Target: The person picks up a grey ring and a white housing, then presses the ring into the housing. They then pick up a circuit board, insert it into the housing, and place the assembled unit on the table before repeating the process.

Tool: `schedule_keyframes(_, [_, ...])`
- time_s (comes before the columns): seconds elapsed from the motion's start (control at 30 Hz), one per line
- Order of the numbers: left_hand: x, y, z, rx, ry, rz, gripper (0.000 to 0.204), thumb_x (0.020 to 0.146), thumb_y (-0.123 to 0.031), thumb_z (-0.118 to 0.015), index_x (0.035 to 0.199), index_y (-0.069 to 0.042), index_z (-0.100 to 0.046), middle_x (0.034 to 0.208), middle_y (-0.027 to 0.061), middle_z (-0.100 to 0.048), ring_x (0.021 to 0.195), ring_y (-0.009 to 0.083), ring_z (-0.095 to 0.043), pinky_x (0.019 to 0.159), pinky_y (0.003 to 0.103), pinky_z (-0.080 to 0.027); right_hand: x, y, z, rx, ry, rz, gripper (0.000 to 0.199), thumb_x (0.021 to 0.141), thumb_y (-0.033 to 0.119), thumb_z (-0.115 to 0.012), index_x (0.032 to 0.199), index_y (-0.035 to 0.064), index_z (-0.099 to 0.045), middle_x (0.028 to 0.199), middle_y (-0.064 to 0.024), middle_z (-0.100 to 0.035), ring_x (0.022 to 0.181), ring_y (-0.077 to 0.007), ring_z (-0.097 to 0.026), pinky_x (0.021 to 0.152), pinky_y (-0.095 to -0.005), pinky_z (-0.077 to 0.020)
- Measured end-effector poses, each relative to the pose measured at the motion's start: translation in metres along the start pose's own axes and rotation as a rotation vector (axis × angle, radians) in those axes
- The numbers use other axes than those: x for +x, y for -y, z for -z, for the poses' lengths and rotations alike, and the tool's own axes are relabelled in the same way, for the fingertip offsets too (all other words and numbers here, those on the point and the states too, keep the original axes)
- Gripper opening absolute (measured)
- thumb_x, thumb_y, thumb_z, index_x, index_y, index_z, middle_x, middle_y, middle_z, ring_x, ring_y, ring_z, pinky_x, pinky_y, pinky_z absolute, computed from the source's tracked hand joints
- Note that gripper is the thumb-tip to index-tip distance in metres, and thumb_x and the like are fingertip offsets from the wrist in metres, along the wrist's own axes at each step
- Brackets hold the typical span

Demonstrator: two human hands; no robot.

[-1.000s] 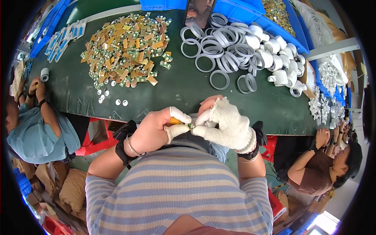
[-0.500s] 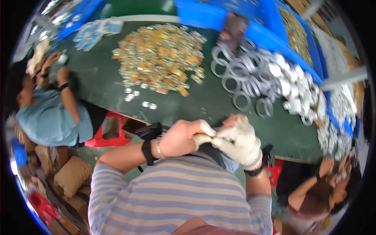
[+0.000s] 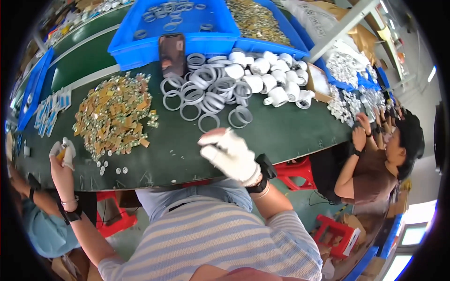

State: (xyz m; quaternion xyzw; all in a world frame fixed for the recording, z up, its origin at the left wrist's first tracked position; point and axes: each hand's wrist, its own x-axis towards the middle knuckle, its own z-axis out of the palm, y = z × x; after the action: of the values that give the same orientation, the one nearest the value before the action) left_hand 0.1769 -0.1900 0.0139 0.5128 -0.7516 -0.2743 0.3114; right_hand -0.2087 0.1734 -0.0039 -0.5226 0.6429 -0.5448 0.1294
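Fingers (image 3: 65,151) of the left hand (image 3: 62,161), capped in white tips, pinch a small yellow part (image 3: 60,154) at 9 o'clock, above the green surface (image 3: 281,131). The gloved right hand (image 3: 229,154), at centre, hovers with fingers loosely curled and holding nothing. Pile of gold parts (image 3: 115,114) at 10 o'clock; white rings (image 3: 206,91) at 12; blue bin (image 3: 154,47) beyond.
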Motion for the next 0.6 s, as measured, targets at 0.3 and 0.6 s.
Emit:
schedule_keyframes(0.3, [-0.113, -0.114, -0.136, -0.435, 0.259, -0.217, 0.072, 0.096, -0.002, -0.072, 0.16, -0.011, -0.039, 0.14, 0.0112, -0.062, 0.104, 0.0163, -0.068, 0.083, 0.027, -0.057, 0.019, -0.106, 0.153, -0.869, -0.602, -0.629, 0.063, 0.089, 0.039, -0.08, 0.136, 0.0005, -0.062, 0.113, -0.0193, -0.071, 0.105, -0.0333, -0.068, 0.094, -0.0414, -0.0522])
schedule_keyframes(0.6, [-0.158, -0.155, -0.195, -0.941, 0.959, -0.051, 0.074, 0.103, -0.004, -0.061, 0.165, -0.013, -0.022, 0.156, 0.0156, -0.046, 0.128, 0.0262, -0.06, 0.103, 0.04, -0.054, -0.001, 0.012, 0.054, -0.365, -0.352, -0.278, 0.064, 0.079, 0.027, -0.087, 0.133, 0.0025, -0.061, 0.115, -0.0152, -0.068, 0.101, -0.028, -0.068, 0.091, -0.0377, -0.0547])
